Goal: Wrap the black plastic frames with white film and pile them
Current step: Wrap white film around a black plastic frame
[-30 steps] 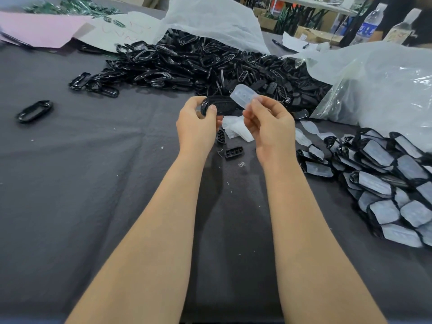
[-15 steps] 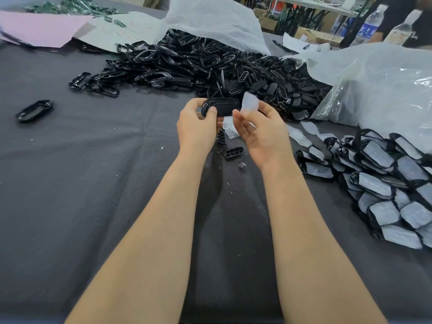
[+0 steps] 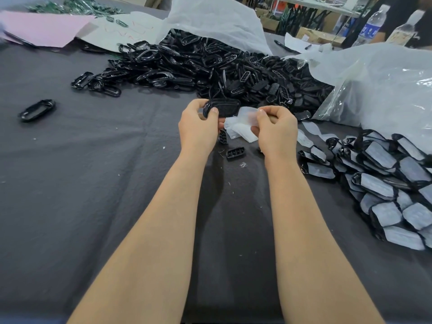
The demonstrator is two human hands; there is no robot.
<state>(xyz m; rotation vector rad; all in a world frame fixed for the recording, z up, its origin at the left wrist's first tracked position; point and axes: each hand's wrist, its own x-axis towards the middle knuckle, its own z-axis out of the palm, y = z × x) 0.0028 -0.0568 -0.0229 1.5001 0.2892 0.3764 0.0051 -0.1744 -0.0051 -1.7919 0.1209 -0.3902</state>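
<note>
Left hand (image 3: pixel 198 126) grips a black frame (image 3: pixel 223 107) just above the table (image 3: pixel 81 183); right hand (image 3: pixel 275 129) pinches a white film (image 3: pixel 247 114) at its end. I'd keep the film taut and square so it wraps without creasing.

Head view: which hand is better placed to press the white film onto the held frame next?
Right, probably. The right hand pinches the white film just beside the black frame, at its right end, while the left hand grips the frame's left end and looks occupied steadying it.
</note>
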